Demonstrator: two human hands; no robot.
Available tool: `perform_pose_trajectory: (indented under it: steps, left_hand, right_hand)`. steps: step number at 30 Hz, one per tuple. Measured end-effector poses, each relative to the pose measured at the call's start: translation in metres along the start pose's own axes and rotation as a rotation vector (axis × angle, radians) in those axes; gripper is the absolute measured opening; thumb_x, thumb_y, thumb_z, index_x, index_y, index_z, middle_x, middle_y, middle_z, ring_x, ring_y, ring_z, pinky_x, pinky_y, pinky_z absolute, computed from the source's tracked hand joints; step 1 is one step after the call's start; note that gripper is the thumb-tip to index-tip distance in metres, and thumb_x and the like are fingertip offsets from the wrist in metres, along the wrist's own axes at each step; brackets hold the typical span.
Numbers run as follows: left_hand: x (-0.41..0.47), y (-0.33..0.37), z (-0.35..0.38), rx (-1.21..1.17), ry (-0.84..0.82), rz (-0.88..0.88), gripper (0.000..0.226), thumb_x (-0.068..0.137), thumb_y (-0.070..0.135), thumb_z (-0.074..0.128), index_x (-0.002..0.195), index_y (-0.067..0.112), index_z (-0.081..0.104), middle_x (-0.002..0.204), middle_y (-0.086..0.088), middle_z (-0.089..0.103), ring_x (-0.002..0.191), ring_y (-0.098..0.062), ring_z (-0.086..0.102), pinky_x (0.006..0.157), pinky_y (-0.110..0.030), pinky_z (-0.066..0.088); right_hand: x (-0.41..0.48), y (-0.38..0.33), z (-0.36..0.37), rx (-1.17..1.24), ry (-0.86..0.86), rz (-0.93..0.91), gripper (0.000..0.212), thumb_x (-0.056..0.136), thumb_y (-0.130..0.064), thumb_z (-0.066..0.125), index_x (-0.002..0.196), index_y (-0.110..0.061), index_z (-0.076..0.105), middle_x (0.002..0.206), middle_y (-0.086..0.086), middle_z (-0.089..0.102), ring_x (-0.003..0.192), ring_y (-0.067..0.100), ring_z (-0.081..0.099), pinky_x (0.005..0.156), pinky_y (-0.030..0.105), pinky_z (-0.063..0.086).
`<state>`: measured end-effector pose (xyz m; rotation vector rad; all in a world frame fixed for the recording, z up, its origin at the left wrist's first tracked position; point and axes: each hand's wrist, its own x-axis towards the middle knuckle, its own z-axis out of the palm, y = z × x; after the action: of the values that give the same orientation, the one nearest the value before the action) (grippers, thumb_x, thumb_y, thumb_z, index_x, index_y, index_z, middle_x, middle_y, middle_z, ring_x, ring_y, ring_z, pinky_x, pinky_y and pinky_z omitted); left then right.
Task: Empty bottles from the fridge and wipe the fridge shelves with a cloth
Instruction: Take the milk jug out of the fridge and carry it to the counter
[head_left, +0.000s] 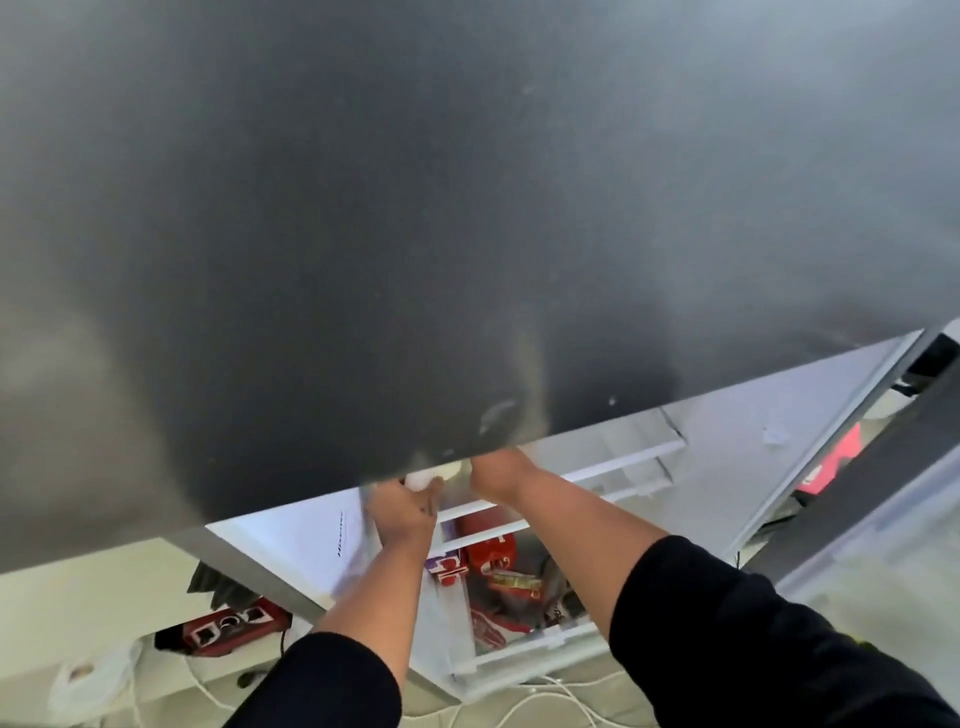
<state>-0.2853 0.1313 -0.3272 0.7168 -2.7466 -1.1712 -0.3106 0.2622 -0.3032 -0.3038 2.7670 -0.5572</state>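
The fridge's dark grey upper door (415, 234) fills most of the view. Below its edge the lower compartment stands open, showing white shelf bars (613, 470). Both my arms, in black sleeves, reach in under the grey edge. My left hand (402, 512) is closed around a white rounded object (422, 480), apparently a bottle's top; a blue-grey strip (368, 501), possibly a cloth, shows at its left side. My right hand (498, 470) sits just right of it, its fingers hidden behind the grey door. Red packages (491, 553) lie lower in the fridge.
The open lower door's white inner panel (311, 540) stands to the left of my arms. On the pale floor lie a red power strip (234, 626), white cables (550, 696) and a white plastic bag (88, 675). A dark bar (857, 483) and a pink item (831, 462) are at the right.
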Motion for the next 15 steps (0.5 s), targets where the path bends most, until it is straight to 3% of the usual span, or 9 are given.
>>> perform_pose_trajectory:
  steps: [3,7,10,12,15]
  left_hand:
    - [-0.026,0.005,-0.006,-0.178,0.009,-0.054,0.040,0.070,0.023,0.083,0.094,0.007,0.055,0.087,-0.007,0.064,0.072,-0.020,0.060,0.049,-0.018,0.035]
    - [-0.055,-0.003,-0.022,-0.132,0.004,-0.061,0.048,0.061,0.030,0.083,0.091,0.015,0.049,0.077,0.004,0.056,0.060,-0.002,0.049,0.045,-0.012,0.029]
    - [-0.079,-0.024,-0.038,-0.070,-0.044,-0.073,0.053,0.056,0.030,0.083,0.093,0.016,0.049,0.083,0.002,0.057,0.075,-0.017,0.057,0.058,-0.024,0.039]
    - [-0.093,-0.036,-0.045,-0.069,-0.101,-0.050,0.054,0.055,0.023,0.085,0.094,0.014,0.049,0.088,-0.002,0.056,0.080,-0.022,0.058,0.058,-0.023,0.039]
    - [-0.116,-0.051,-0.057,-0.072,-0.156,-0.028,0.048,0.054,0.018,0.082,0.087,0.013,0.047,0.091,-0.005,0.056,0.078,-0.024,0.059,0.055,-0.023,0.044]
  right_hand:
    - [-0.015,0.011,0.003,0.024,0.087,-0.027,0.040,0.082,-0.005,0.056,0.121,-0.014,0.059,0.119,0.014,0.062,0.105,0.034,0.060,0.076,0.031,0.043]
    - [-0.030,0.014,0.000,-0.047,0.179,-0.059,0.066,0.072,0.000,0.066,0.132,-0.022,0.049,0.127,0.010,0.058,0.104,0.030,0.059,0.086,0.041,0.052]
    - [-0.041,0.009,-0.005,0.000,0.207,-0.068,0.070,0.074,0.002,0.059,0.139,-0.019,0.042,0.134,0.012,0.052,0.116,0.031,0.053,0.096,0.042,0.048]
    - [-0.045,0.005,-0.011,-0.028,0.178,-0.098,0.073,0.079,-0.005,0.058,0.144,-0.024,0.033,0.142,0.012,0.046,0.125,0.032,0.047,0.102,0.043,0.044]
    - [-0.051,-0.003,-0.014,-0.309,0.002,-0.240,0.097,0.079,-0.019,0.070,0.151,-0.036,0.008,0.160,0.008,0.016,0.144,0.030,0.025,0.112,0.048,0.032]
